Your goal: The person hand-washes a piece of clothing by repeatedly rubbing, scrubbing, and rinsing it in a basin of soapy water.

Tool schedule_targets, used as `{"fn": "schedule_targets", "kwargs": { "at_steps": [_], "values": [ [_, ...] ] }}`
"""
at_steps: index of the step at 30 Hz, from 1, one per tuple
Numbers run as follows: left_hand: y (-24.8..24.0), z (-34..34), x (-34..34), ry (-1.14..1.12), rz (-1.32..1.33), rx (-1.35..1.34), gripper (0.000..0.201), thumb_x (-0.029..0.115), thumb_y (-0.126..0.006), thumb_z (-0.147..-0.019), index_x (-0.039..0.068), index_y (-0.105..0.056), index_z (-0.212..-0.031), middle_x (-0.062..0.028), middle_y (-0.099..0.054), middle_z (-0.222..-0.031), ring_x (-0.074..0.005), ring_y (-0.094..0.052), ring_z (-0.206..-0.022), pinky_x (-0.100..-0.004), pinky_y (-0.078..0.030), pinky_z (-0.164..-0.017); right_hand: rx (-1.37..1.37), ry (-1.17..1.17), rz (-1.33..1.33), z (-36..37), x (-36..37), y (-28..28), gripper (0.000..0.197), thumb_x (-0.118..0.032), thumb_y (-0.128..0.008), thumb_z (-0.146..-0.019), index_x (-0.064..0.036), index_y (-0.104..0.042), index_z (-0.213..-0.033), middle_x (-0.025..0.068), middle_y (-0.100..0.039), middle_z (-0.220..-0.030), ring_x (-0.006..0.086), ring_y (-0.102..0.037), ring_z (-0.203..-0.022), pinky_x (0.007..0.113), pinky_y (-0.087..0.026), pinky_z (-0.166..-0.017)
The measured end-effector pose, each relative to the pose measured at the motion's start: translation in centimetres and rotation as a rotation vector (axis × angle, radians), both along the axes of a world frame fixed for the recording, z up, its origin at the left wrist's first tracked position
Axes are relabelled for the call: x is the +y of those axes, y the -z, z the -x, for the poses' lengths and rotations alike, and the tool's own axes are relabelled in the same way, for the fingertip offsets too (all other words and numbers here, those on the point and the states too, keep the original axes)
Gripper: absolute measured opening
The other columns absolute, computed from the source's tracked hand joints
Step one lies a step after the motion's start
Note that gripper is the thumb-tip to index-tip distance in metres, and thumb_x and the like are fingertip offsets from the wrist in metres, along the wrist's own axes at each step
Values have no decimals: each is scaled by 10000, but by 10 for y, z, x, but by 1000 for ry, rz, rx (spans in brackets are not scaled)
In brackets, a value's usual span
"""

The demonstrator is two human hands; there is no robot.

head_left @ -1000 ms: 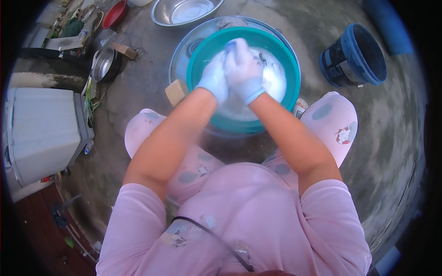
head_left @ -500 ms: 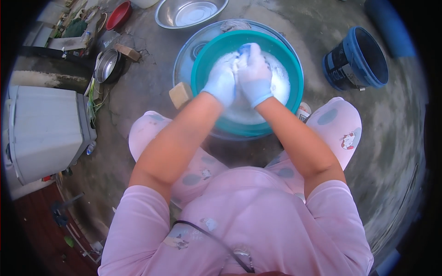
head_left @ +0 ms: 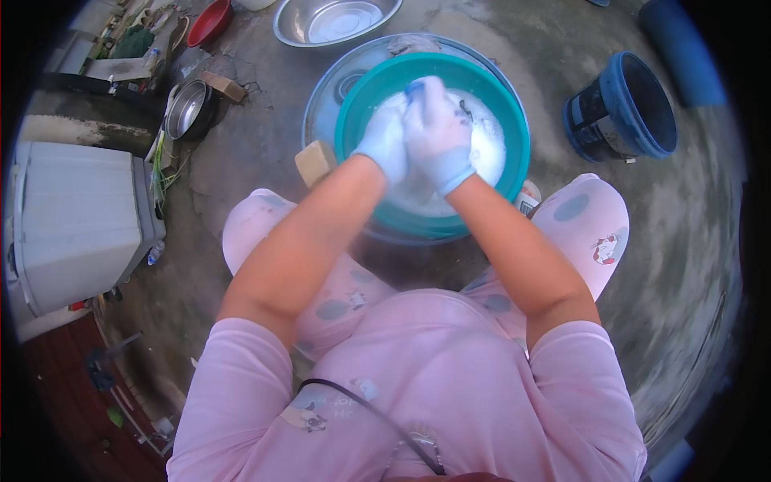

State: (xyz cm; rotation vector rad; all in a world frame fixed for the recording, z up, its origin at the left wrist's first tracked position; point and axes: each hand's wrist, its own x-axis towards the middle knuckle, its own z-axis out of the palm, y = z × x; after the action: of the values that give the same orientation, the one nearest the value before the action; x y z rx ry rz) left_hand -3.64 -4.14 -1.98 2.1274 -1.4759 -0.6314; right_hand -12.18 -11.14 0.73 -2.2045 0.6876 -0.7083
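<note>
Both my hands wear pale gloves with light blue cuffs and are pressed together over a teal basin (head_left: 515, 173) of foamy water (head_left: 487, 145). My left hand (head_left: 385, 138) is closed, its fingers mostly hidden behind the other hand. Wrapped over it from the right, my right hand (head_left: 438, 132) has its fingers curled. A small blue patch (head_left: 415, 88) shows at the far fingertips; I cannot tell whether it is cloth or part of a glove. What lies between the palms is hidden.
The basin sits in a wider tub (head_left: 321, 104) with grey cloth (head_left: 414, 43) at its far rim. Around are a tan block (head_left: 315, 164), a steel basin (head_left: 333, 24), a dark blue bucket (head_left: 594, 120), a red bowl (head_left: 210, 24), a metal pot (head_left: 189, 111) and a grey bin (head_left: 76, 217).
My right hand has shifted slightly left and turned, closing further over the left hand. The left hand stays in nearly the same place.
</note>
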Motion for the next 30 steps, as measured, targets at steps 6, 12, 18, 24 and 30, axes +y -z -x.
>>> {"fn": "schedule_targets", "kwargs": {
  "at_steps": [6,12,18,24,30],
  "values": [
    [-18,-9,1,-583,431,1461,355,339,-479,-996,30,-600,-1122,-119,-644,-1077,-220,-619,-955,-328,-510,-840,-192,80,-593,-21,-68,33,301,-303,-502,-973,-38,-631,-1031,131,-657,-981,241,-593,-912,324,-448,-838],
    [-65,-45,25,-418,293,1739,387,383,-555,-961,11,-648,-1017,-103,-673,-995,-186,-628,-953,-302,-509,-852,-499,-46,-1171,-13,-79,10,315,-327,-574,-946,-22,-634,-998,69,-625,-871,148,-552,-779,272,-454,-748],
    [-63,-45,32,-473,419,1045,298,138,-616,-913,-16,-615,-1168,-63,-654,-1056,-137,-607,-948,-261,-479,-860,-167,-18,-528,-11,-71,-1,289,-285,-616,-915,-33,-600,-1055,66,-644,-852,194,-612,-763,316,-482,-704],
    [27,-98,43,-368,537,1659,255,210,-399,-991,45,-591,-1018,-76,-599,-925,-185,-573,-831,-288,-477,-772,-85,-422,331,4,41,-52,193,-172,-528,-865,-84,-517,-1036,168,-595,-944,383,-604,-818,483,-486,-720],
    [0,16,-19,-459,544,1982,257,257,-369,-1000,130,-591,-990,-62,-644,-884,-162,-631,-773,-290,-523,-655,127,125,-79,-4,-44,-9,199,-164,-507,-861,-78,-535,-1038,199,-651,-892,430,-611,-895,516,-469,-773]
  ]
}}
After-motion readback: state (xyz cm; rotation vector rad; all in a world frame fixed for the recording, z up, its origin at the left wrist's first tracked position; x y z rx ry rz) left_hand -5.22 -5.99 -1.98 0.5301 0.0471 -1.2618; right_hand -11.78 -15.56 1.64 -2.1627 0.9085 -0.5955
